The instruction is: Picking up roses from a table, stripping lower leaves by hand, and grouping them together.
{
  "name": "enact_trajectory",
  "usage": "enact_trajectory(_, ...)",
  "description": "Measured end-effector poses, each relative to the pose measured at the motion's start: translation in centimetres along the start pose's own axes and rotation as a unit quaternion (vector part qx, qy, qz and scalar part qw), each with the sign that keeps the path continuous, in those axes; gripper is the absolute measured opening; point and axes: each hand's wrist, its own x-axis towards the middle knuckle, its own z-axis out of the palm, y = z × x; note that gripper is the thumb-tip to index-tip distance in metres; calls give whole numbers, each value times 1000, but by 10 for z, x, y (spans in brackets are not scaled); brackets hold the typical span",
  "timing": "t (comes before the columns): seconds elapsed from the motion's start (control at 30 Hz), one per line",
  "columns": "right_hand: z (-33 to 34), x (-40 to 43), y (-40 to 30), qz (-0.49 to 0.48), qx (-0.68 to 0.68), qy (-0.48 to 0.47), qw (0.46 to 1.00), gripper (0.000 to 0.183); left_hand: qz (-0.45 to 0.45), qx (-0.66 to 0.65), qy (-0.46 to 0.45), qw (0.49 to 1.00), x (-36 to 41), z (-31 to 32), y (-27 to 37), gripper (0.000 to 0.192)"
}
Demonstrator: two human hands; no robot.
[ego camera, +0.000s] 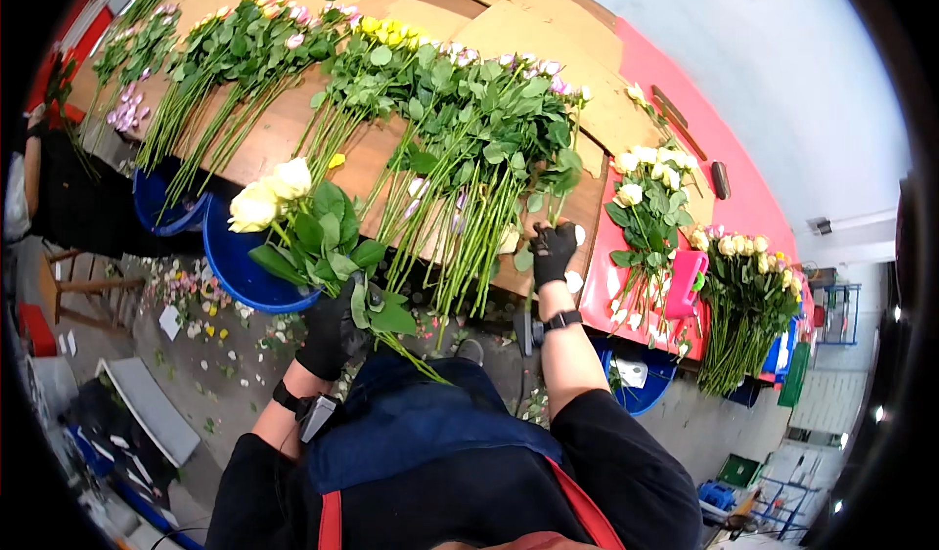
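Note:
My left hand [334,330], in a black glove, is closed around the leafy stems of a few cream roses [271,194], whose blooms point up and left. My right hand [554,251], gloved too, grips the stem of a rose [585,95] at the right end of the row on the wooden table. Beside it lies a large heap of green-leaved rose stems [469,205] with lilac and pink blooms at the far side. Yellow roses [389,33] lie further left in the same row. Loose petals lie near my right hand.
Blue buckets [257,279] stand below the table's near edge. On the red surface at right lie white roses [645,158], a pink tool [684,284] and another rose pile [748,293]. A co-worker's arm [33,169] shows at far left. Petals litter the floor.

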Motion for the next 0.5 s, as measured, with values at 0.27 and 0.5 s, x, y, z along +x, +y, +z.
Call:
enact_trajectory(0.27, 3, -161, -100, -151, -300, -95, 937, 12, 248, 397, -171, 867, 28, -7, 36, 60)
enact_trajectory(0.5, 52, -215, -141, -222, -396, -345, 821, 20, -13, 84, -137, 987, 28, 14, 40, 40)
